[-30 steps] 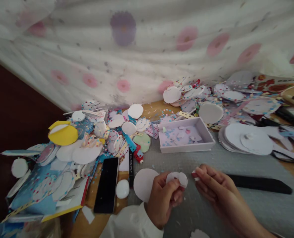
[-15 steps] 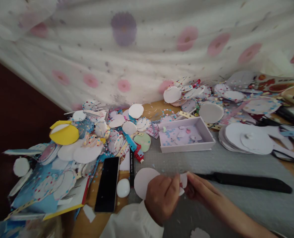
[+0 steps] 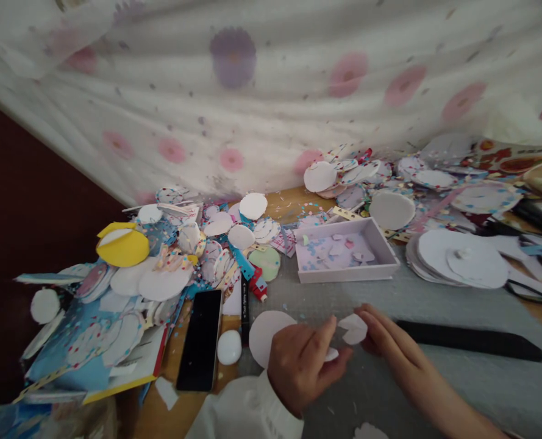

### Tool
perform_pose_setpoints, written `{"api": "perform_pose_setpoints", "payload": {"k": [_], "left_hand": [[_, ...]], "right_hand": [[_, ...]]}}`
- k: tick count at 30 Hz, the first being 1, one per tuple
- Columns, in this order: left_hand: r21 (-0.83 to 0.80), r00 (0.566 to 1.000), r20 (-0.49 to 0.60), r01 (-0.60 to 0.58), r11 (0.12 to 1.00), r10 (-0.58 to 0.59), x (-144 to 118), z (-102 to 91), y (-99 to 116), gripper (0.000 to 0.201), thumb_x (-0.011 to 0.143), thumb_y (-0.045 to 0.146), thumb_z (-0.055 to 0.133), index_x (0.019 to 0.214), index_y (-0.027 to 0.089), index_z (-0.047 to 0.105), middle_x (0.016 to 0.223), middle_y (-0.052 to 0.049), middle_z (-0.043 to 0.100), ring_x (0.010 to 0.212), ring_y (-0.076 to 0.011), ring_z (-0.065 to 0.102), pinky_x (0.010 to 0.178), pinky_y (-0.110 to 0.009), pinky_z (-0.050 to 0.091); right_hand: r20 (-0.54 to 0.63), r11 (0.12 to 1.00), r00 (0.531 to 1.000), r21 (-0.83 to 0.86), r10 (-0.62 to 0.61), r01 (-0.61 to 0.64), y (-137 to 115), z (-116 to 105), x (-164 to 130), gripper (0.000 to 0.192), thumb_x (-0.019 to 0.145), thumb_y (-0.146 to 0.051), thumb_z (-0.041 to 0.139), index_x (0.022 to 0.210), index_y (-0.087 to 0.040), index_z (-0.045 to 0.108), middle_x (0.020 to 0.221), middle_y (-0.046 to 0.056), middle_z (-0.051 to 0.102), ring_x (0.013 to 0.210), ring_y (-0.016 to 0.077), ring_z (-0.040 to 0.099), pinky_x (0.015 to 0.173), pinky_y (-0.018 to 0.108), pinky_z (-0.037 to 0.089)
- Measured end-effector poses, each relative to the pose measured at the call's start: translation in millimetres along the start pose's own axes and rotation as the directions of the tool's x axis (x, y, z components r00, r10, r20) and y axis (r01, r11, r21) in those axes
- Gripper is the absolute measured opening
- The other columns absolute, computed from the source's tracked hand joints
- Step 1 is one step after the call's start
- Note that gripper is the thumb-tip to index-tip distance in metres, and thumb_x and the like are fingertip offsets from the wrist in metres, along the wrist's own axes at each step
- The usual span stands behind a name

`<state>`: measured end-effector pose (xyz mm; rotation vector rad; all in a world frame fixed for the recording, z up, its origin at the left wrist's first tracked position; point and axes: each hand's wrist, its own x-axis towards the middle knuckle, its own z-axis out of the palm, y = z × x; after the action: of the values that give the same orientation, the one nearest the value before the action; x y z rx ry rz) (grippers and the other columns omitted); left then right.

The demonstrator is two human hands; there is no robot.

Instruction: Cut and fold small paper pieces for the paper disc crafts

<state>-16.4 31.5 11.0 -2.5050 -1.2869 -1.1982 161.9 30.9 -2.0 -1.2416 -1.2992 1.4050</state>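
My left hand (image 3: 300, 366), in a white sleeve, pinches a small white paper piece (image 3: 330, 354) between thumb and fingers over the grey mat (image 3: 435, 378). My right hand (image 3: 392, 347) holds a small white scalloped paper cutout (image 3: 353, 328) at its fingertips, just right of the left hand. A larger white paper circle (image 3: 264, 329) lies flat on the mat, partly hidden behind my left hand.
A white shallow box (image 3: 387, 253) with paper bits sits beyond the hands. A black ruler (image 3: 472, 342) lies right of them. A black phone (image 3: 200, 338), a white pebble-like object (image 3: 229, 347) and a black pen (image 3: 245, 308) lie to the left. Heaps of paper circles surround; a floral cloth hangs behind.
The hands came together half a second ago and have now drawn slightly apart. The scalloped cutout has passed from the left hand to the right fingertips.
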Motion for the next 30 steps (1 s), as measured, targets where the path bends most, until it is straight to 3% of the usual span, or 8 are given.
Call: {"api": "perform_pose_setpoints", "payload": {"k": [2,5,9,13,15,23,27,30], "left_hand": [[0.03,1.0,-0.028,-0.009,0.999,0.01,1,1.3,3,0.033,0.098,0.044,0.047,0.093,0.015,0.063,0.052,0.002,0.059,0.046,-0.0157,0.057,0.048,-0.031,0.04],[-0.052,0.999,0.053,0.012,0.999,-0.009,2,2.8,5,0.048,0.098,0.056,0.041,0.071,0.019,0.056,0.049,0.0,0.056,0.045,-0.0157,0.058,0.046,-0.03,0.036],[-0.259,0.969,0.221,0.171,0.951,-0.114,1,1.4,2,0.055,0.099,0.058,0.031,0.072,0.018,0.057,0.056,-0.003,0.061,0.05,-0.0151,0.06,0.049,-0.028,0.037],[-0.442,0.907,0.358,0.375,0.815,-0.223,3,-1.1,-1,0.055,0.093,0.065,0.04,0.07,0.017,0.056,0.053,0.001,0.055,0.047,-0.0113,0.052,0.047,-0.024,0.033],[-0.495,0.888,0.405,0.413,0.765,-0.217,4,-1.5,-2,0.053,0.093,0.063,0.044,0.065,0.018,0.051,0.052,0.003,0.05,0.046,-0.0102,0.049,0.046,-0.023,0.03],[-0.421,0.912,0.403,0.263,0.868,-0.081,-3,1.6,1,0.03,0.096,0.035,0.036,0.073,0.021,0.049,0.056,0.0,0.054,0.05,-0.0141,0.051,0.049,-0.026,0.032],[-0.41,0.919,0.383,0.257,0.875,-0.09,-5,-1.9,3,0.037,0.099,0.034,0.03,0.07,0.021,0.049,0.055,-0.001,0.055,0.051,-0.0149,0.051,0.051,-0.028,0.034],[-0.456,0.887,0.412,0.399,0.796,-0.209,-3,-6.3,5,0.042,0.1,0.036,0.03,0.065,0.021,0.049,0.054,-0.001,0.055,0.052,-0.0147,0.051,0.055,-0.028,0.037]], "right_hand": [[-0.037,0.982,0.988,-0.126,-0.147,0.141,0,-2,1,0.03,0.096,-0.049,0.048,0.078,-0.026,0.055,0.073,-0.001,0.054,0.064,0.0163,0.049,0.059,0.028,0.043],[0.01,0.909,0.943,-0.264,-0.331,0.322,-5,-2,2,0.018,0.096,-0.029,0.052,0.079,-0.026,0.056,0.072,-0.002,0.055,0.063,0.0146,0.051,0.059,0.026,0.042],[0.119,0.807,0.873,-0.339,-0.474,0.484,-10,-1,-1,0.013,0.095,-0.018,0.052,0.087,-0.027,0.056,0.075,-0.003,0.056,0.066,0.0123,0.054,0.06,0.022,0.044],[0.211,0.725,0.81,-0.365,-0.546,0.584,-9,0,-5,0.014,0.096,-0.014,0.048,0.094,-0.026,0.054,0.079,-0.002,0.057,0.071,0.0118,0.056,0.063,0.02,0.047],[0.234,0.706,0.793,-0.364,-0.562,0.608,-8,0,-6,0.015,0.096,-0.012,0.047,0.095,-0.026,0.052,0.08,-0.001,0.057,0.071,0.0118,0.056,0.063,0.02,0.047],[0.217,0.722,0.797,-0.339,-0.564,0.603,-12,-1,-10,0.014,0.095,-0.013,0.044,0.091,-0.026,0.048,0.076,-0.002,0.055,0.067,0.0109,0.055,0.061,0.018,0.048],[0.175,0.86,0.883,-0.206,-0.437,0.466,-18,3,-14,0.018,0.101,-0.023,0.04,0.086,-0.027,0.049,0.074,-0.003,0.055,0.065,0.0115,0.055,0.06,0.019,0.047],[0.163,0.957,0.946,-0.027,-0.282,0.29,-20,4,-15,0.03,0.104,-0.036,0.034,0.079,-0.026,0.048,0.072,-0.003,0.05,0.065,0.0134,0.051,0.06,0.022,0.046]]}}
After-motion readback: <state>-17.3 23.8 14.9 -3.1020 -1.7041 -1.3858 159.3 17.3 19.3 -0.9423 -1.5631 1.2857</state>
